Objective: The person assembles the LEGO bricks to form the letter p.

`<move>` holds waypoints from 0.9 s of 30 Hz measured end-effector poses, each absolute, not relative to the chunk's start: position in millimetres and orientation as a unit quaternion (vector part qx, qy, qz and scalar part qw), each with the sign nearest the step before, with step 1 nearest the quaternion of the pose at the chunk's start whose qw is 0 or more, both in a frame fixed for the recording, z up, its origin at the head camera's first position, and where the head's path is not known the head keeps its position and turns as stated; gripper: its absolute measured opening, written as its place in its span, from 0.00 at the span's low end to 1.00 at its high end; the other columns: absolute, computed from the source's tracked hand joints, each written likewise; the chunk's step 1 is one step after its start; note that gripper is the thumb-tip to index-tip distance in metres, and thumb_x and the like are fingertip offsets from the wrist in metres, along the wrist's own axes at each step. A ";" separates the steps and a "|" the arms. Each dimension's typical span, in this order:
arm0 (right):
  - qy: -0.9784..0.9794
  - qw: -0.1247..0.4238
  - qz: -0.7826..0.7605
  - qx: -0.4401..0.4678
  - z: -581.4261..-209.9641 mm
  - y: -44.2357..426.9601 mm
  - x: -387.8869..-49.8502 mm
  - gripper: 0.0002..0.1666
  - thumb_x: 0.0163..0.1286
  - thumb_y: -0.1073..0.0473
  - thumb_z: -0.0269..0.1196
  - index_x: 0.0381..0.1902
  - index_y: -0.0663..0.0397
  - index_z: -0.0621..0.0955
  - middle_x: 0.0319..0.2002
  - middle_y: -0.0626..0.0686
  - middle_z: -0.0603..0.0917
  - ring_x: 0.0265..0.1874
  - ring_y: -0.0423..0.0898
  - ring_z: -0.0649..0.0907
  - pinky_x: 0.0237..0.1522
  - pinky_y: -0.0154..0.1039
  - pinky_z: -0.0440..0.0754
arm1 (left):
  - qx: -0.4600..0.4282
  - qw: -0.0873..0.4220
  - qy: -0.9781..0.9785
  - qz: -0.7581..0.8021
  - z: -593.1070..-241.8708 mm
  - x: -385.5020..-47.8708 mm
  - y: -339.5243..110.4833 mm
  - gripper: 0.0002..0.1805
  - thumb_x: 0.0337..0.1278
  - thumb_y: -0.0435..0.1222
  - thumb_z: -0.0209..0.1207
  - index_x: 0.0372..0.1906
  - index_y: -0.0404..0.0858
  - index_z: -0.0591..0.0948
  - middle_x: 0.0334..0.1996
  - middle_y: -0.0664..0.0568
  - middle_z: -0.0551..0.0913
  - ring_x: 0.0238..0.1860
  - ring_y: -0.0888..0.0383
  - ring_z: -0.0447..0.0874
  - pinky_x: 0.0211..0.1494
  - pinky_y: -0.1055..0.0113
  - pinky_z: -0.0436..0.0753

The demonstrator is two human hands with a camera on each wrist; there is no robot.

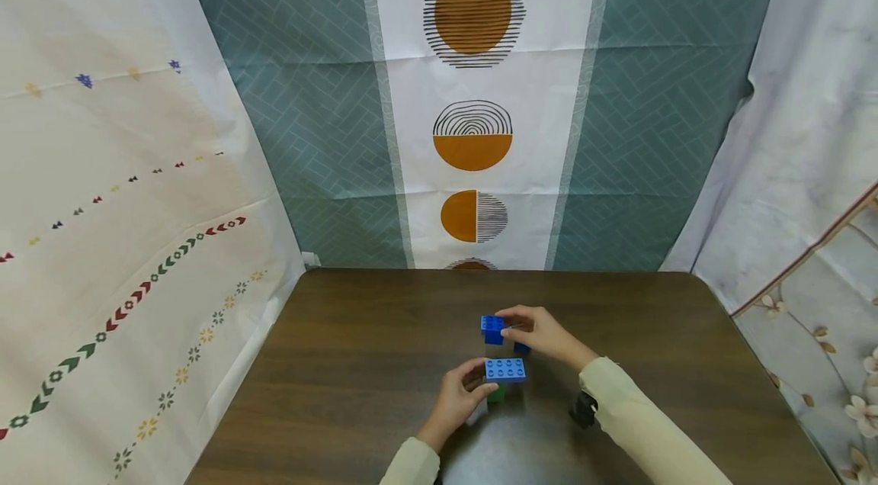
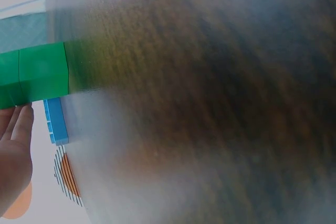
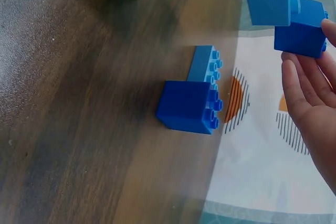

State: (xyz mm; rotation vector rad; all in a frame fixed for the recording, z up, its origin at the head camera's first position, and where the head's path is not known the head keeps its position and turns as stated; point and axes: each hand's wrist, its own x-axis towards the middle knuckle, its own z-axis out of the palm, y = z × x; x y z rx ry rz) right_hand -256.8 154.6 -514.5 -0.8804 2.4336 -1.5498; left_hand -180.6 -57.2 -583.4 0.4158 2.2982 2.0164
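Observation:
A long light blue brick [image 1: 505, 369] with studs sits on top of a green brick stack [image 1: 496, 393]. In the left wrist view a seam divides the green stack [image 2: 44, 72] into two bricks. My left hand [image 1: 454, 403] grips this stack from its left side, thumb in front. Beyond it, my right hand [image 1: 542, 334] pinches a dark blue brick [image 3: 300, 32] between thumb and fingers, raised off the table. Partly behind that hand in the head view, another dark blue brick [image 3: 184, 106] stands on the table, studs up. Close behind that one is a low light blue brick [image 3: 201, 65].
The brown wooden table [image 1: 357, 363] carries the bricks and has rounded far corners. Behind it hangs a teal and white cloth [image 1: 322, 104] with orange circles. Patterned cloths hang at both sides. A black wrist device [image 1: 584, 410] shows below the right cuff.

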 end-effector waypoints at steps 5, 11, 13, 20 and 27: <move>0.808 0.069 -0.517 -0.276 -510.0 156.9 -247.8 0.23 0.69 0.58 0.62 0.58 0.62 0.77 0.51 0.60 0.81 0.50 0.57 0.81 0.53 0.51 0.80 | 0.135 0.031 0.743 0.654 -584.4 -179.8 -56.6 0.19 0.55 0.30 0.65 0.54 0.33 0.80 0.49 0.41 0.83 0.53 0.47 0.81 0.52 0.62 0.82; 0.793 0.078 -0.531 -0.289 -507.2 157.4 -236.4 0.22 0.69 0.59 0.63 0.59 0.59 0.77 0.53 0.59 0.80 0.50 0.55 0.81 0.50 0.42 0.83 | 0.142 0.022 0.742 0.655 -579.5 -177.7 -56.5 0.20 0.55 0.27 0.65 0.54 0.31 0.79 0.49 0.38 0.82 0.53 0.44 0.81 0.52 0.62 0.82; 0.789 0.077 -0.531 -0.299 -497.1 156.2 -228.1 0.21 0.69 0.61 0.62 0.58 0.61 0.77 0.52 0.61 0.80 0.49 0.56 0.80 0.50 0.43 0.83 | 0.147 0.019 0.742 0.653 -569.6 -174.4 -56.5 0.19 0.56 0.27 0.64 0.54 0.30 0.79 0.49 0.37 0.82 0.53 0.42 0.80 0.52 0.61 0.82; 0.793 0.075 -0.516 -0.315 -478.9 155.2 -205.1 0.19 0.68 0.67 0.61 0.56 0.69 0.76 0.49 0.64 0.80 0.48 0.59 0.81 0.50 0.47 0.82 | 0.154 0.022 0.742 0.653 -549.9 -165.9 -57.1 0.18 0.57 0.26 0.63 0.53 0.29 0.79 0.49 0.35 0.82 0.53 0.40 0.80 0.53 0.61 0.82; 0.786 0.068 -0.522 -0.324 -508.2 160.1 -212.0 0.19 0.69 0.65 0.61 0.58 0.62 0.77 0.49 0.60 0.81 0.47 0.53 0.81 0.47 0.35 0.82 | 0.172 0.010 0.737 0.654 -554.7 -166.9 -57.6 0.18 0.57 0.26 0.63 0.53 0.28 0.79 0.49 0.34 0.81 0.52 0.38 0.80 0.52 0.60 0.83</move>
